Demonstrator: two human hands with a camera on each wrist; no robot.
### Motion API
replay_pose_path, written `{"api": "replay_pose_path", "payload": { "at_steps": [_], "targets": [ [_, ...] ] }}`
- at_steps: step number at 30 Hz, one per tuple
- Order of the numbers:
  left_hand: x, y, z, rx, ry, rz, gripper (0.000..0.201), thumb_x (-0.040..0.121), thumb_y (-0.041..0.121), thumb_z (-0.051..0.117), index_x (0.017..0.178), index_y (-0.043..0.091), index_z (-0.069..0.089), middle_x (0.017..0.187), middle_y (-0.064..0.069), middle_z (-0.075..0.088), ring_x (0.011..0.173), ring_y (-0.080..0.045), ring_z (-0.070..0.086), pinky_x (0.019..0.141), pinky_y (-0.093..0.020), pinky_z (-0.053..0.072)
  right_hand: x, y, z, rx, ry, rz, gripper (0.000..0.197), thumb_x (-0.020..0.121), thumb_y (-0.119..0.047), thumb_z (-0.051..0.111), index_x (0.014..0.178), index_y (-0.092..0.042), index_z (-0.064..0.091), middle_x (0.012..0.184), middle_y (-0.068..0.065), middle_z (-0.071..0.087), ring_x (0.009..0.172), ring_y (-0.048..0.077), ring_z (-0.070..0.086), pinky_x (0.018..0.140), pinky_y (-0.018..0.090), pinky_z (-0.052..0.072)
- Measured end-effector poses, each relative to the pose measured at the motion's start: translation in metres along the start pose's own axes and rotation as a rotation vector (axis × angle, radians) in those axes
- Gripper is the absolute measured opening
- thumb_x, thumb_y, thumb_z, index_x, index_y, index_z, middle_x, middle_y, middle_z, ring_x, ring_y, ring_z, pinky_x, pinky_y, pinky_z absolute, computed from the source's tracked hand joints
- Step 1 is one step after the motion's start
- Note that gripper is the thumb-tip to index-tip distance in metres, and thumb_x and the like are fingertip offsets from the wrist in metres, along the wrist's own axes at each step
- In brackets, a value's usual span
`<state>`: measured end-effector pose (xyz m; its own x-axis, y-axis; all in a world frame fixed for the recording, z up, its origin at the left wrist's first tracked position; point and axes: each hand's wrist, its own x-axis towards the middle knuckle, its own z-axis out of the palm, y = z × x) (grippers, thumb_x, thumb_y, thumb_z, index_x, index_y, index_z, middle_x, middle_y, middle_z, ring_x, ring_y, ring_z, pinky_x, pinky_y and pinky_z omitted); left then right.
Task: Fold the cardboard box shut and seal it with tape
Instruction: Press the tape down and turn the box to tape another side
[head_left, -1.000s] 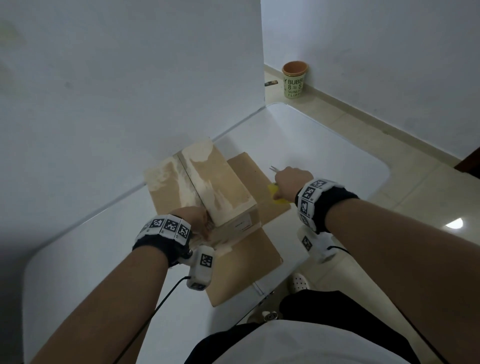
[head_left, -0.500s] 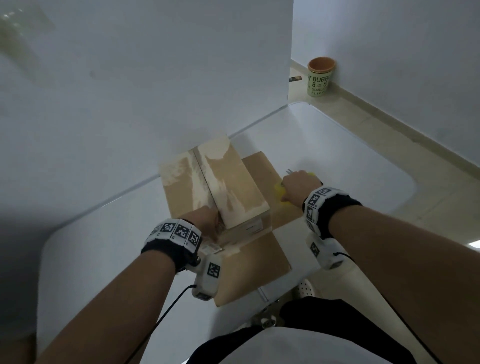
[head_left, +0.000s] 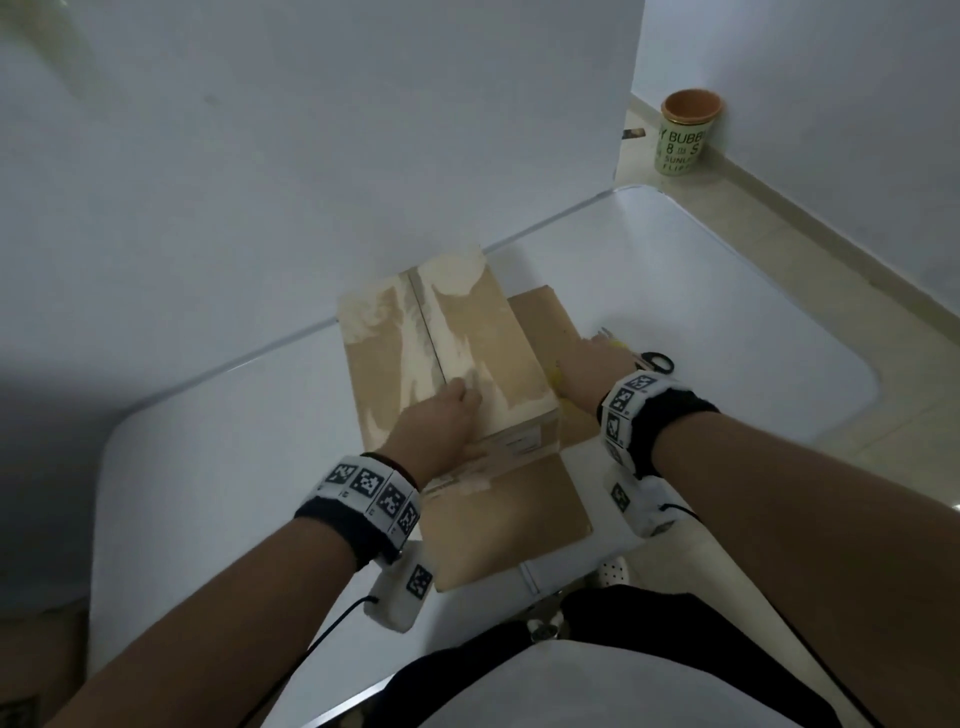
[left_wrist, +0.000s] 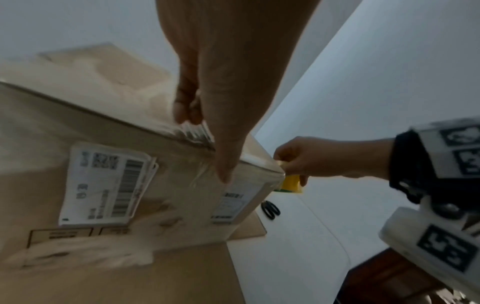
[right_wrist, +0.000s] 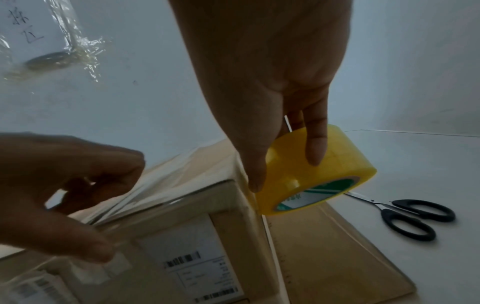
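The brown cardboard box (head_left: 483, 338) stands shut on the white table, its two top flaps meeting at a centre seam. My left hand (head_left: 462, 410) lies over the top front edge, fingers curled on the lid and thumb (left_wrist: 226, 164) down the front face, pinching a strip of clear tape (left_wrist: 197, 131) there. My right hand (head_left: 582, 358) grips the yellow tape roll (right_wrist: 317, 170) against the box's right side, thumb and fingers round the roll. Clear tape (right_wrist: 130, 205) runs from the roll along the front edge to my left hand. Shipping labels (left_wrist: 103, 185) cover the front face.
A flat cardboard sheet (head_left: 509, 519) lies under the box and overhangs the table's near edge. Black-handled scissors (head_left: 654, 362) lie on the table just right of my right hand. A white wall stands right behind the box. A green cup (head_left: 685, 132) sits on the floor far right.
My left hand has moved from the box's near left corner up onto the lid by the centre seam. My right hand stays beside the box with the roll; the scissors' handles now show.
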<state>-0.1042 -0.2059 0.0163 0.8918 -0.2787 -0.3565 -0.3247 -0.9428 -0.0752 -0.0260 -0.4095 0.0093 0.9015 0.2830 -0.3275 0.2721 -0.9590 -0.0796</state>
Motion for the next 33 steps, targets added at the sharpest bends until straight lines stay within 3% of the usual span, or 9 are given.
{"api": "replay_pose_path", "payload": {
  "at_steps": [2, 5, 7, 10, 16, 20, 26, 30, 33],
  "targets": [
    [0.008, 0.007, -0.001, -0.03, 0.019, 0.097, 0.048, 0.09, 0.046, 0.056, 0.118, 0.009, 0.044, 0.115, -0.009, 0.046, 0.091, -0.03, 0.06, 0.07, -0.04, 0.052, 0.002, 0.0, 0.005, -0.003, -0.022, -0.004, 0.036, 0.093, -0.005, 0.042, 0.059, -0.014, 0.033, 0.068, 0.007, 0.047, 0.076, 0.026, 0.054, 0.061, 0.026, 0.038],
    [0.016, 0.006, 0.003, -0.082, -0.006, 0.118, 0.035, 0.093, 0.047, 0.051, 0.096, 0.013, 0.044, 0.101, -0.007, 0.051, 0.085, -0.03, 0.059, 0.07, -0.042, 0.052, 0.006, 0.001, 0.009, -0.009, -0.091, 0.037, 0.019, 0.093, -0.012, 0.04, 0.091, -0.007, 0.058, 0.106, 0.022, 0.062, 0.099, 0.034, 0.061, 0.068, 0.033, 0.044],
    [0.018, 0.003, 0.007, -0.097, -0.006, 0.139, 0.031, 0.094, 0.045, 0.051, 0.089, 0.017, 0.039, 0.097, -0.006, 0.05, 0.081, -0.03, 0.059, 0.069, -0.042, 0.051, 0.01, 0.004, 0.015, 0.0, -0.072, 0.023, 0.021, 0.093, -0.015, 0.039, 0.09, -0.004, 0.057, 0.113, 0.02, 0.062, 0.1, 0.032, 0.061, 0.072, 0.034, 0.048],
    [0.02, 0.002, 0.01, -0.095, -0.012, 0.165, 0.031, 0.095, 0.045, 0.049, 0.088, 0.017, 0.039, 0.096, -0.006, 0.051, 0.081, -0.029, 0.059, 0.068, -0.041, 0.051, 0.001, 0.003, 0.004, 0.019, -0.001, 0.003, 0.012, 0.092, -0.016, 0.048, 0.085, -0.011, 0.056, 0.101, 0.013, 0.064, 0.091, 0.029, 0.061, 0.068, 0.032, 0.045],
    [0.037, 0.021, -0.022, 0.049, 0.015, 0.182, 0.057, 0.088, 0.065, 0.046, 0.105, 0.011, 0.052, 0.096, -0.004, 0.054, 0.083, -0.024, 0.058, 0.061, -0.032, 0.039, -0.005, 0.025, -0.005, -0.046, -0.066, 0.011, 0.036, 0.094, -0.038, 0.055, 0.112, -0.008, 0.062, 0.114, 0.012, 0.062, 0.108, 0.028, 0.058, 0.073, 0.032, 0.041],
    [0.067, 0.049, -0.037, -0.134, 0.072, 0.271, 0.044, 0.087, 0.057, 0.056, 0.086, 0.013, 0.052, 0.083, -0.003, 0.054, 0.076, -0.022, 0.054, 0.061, -0.034, 0.04, -0.011, 0.032, -0.012, 0.013, -0.084, -0.013, 0.044, 0.093, -0.042, 0.055, 0.126, -0.012, 0.057, 0.122, 0.011, 0.061, 0.11, 0.026, 0.059, 0.082, 0.032, 0.046],
    [0.078, 0.057, -0.033, -0.087, 0.095, 0.263, 0.026, 0.082, 0.038, 0.062, 0.071, 0.019, 0.048, 0.071, -0.001, 0.058, 0.068, -0.022, 0.059, 0.057, -0.031, 0.043, -0.02, 0.044, -0.017, 0.068, -0.159, -0.028, 0.023, 0.092, -0.017, 0.048, 0.104, -0.004, 0.063, 0.103, 0.01, 0.066, 0.086, 0.021, 0.059, 0.086, 0.027, 0.04],
    [0.082, 0.058, -0.029, -0.076, 0.111, 0.25, 0.029, 0.082, 0.043, 0.06, 0.069, 0.02, 0.048, 0.07, 0.001, 0.059, 0.065, -0.017, 0.055, 0.056, -0.03, 0.042, -0.024, 0.06, -0.018, 0.043, -0.153, -0.088, 0.027, 0.096, -0.035, 0.051, 0.1, -0.008, 0.053, 0.092, 0.008, 0.061, 0.085, 0.016, 0.053, 0.087, 0.036, 0.044],
    [0.09, 0.05, -0.025, -0.144, 0.068, 0.247, 0.038, 0.082, 0.052, 0.059, 0.066, 0.021, 0.046, 0.068, 0.001, 0.058, 0.061, -0.014, 0.05, 0.058, -0.031, 0.042, -0.026, 0.07, -0.011, 0.122, -0.239, -0.083, 0.034, 0.097, -0.043, 0.048, 0.106, -0.011, 0.048, 0.106, 0.012, 0.062, 0.082, 0.019, 0.047, 0.072, 0.033, 0.039]
  ]
}}
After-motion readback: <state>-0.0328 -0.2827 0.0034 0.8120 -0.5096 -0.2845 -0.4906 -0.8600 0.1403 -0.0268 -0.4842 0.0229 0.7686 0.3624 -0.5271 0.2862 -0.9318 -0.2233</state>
